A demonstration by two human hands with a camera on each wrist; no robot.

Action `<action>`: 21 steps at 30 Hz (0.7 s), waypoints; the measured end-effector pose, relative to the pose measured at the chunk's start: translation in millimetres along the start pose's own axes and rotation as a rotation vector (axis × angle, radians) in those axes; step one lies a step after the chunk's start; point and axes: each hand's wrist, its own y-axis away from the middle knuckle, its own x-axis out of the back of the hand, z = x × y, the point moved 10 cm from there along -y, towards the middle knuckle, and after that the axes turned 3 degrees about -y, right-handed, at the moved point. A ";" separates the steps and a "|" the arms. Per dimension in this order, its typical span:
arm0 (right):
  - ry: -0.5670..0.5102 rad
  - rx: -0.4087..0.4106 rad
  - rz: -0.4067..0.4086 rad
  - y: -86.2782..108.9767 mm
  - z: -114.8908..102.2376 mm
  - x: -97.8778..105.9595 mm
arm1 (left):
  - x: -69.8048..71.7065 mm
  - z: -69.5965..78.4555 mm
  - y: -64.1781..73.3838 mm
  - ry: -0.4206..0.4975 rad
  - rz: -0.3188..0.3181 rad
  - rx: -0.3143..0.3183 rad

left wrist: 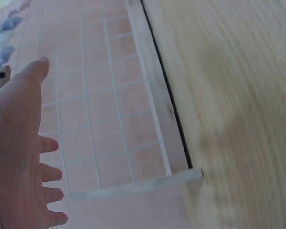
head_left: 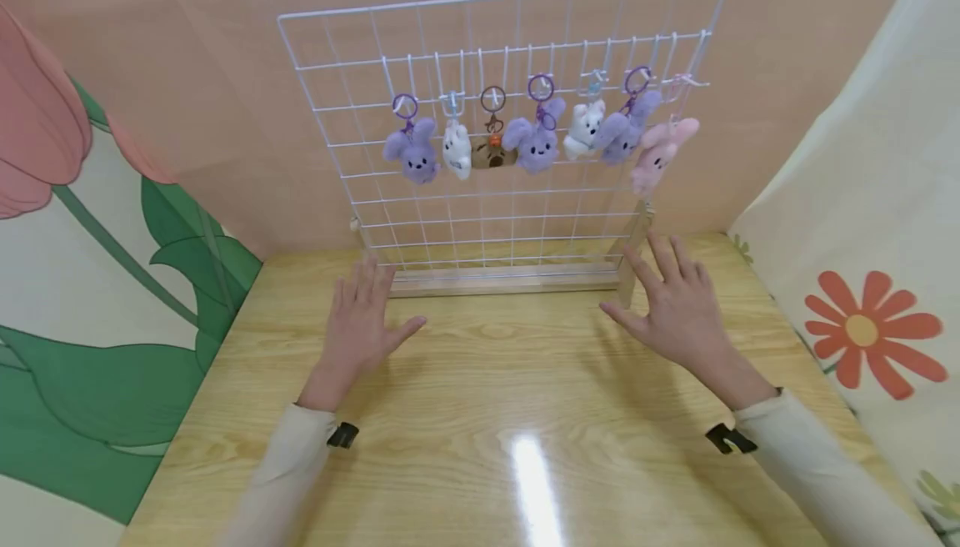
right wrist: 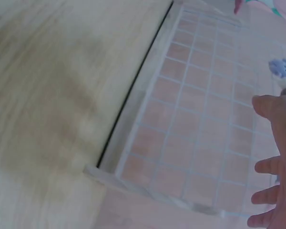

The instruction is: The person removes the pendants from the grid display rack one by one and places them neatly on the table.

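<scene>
A white wire grid rack (head_left: 480, 205) stands upright in a wooden base (head_left: 502, 281) at the back of the table. Along hooks near its top hangs a row of plush keychains: several purple ones, such as the purple bunny (head_left: 537, 145), two white ones, a brown one (head_left: 493, 153) and a pink bunny (head_left: 660, 155) at the right end. My left hand (head_left: 358, 322), fingers spread, is near the base's left end and holds nothing. Close to the right end, my right hand (head_left: 678, 309) is spread out too, with nothing in it. Whether either hand touches the rack I cannot tell.
The light wood table (head_left: 480, 372) spreads out in front of the rack. Behind is a plain pinkish backdrop (head_left: 187, 47). Cloths with a large tulip print (head_left: 37, 113) and a red flower print (head_left: 861, 330) border the left and right sides.
</scene>
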 end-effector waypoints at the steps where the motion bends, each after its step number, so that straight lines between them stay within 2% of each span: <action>1: -0.007 0.011 0.016 -1.3 0.7 4.6 | 2.2 -2.7 -0.6 0.006 0.011 -0.004; 7: -0.037 0.144 0.187 -9.7 -1.5 35.9 | 10.5 -20.8 -4.6 0.027 0.020 0.010; 9: -0.046 0.172 0.220 -12.7 -1.2 44.1 | 13.1 -26.5 -6.3 0.034 0.023 0.022; 12: -0.081 0.149 0.202 -17.1 4.8 51.0 | 19.4 -33.3 -9.4 0.065 0.041 0.030; 16: -0.116 0.050 0.120 -22.5 18.6 55.9 | 30.3 -42.0 -16.4 0.116 0.094 0.029; 21: -0.122 0.047 0.133 -30.9 24.4 72.2 | 43.0 -55.1 -26.7 0.214 0.131 0.044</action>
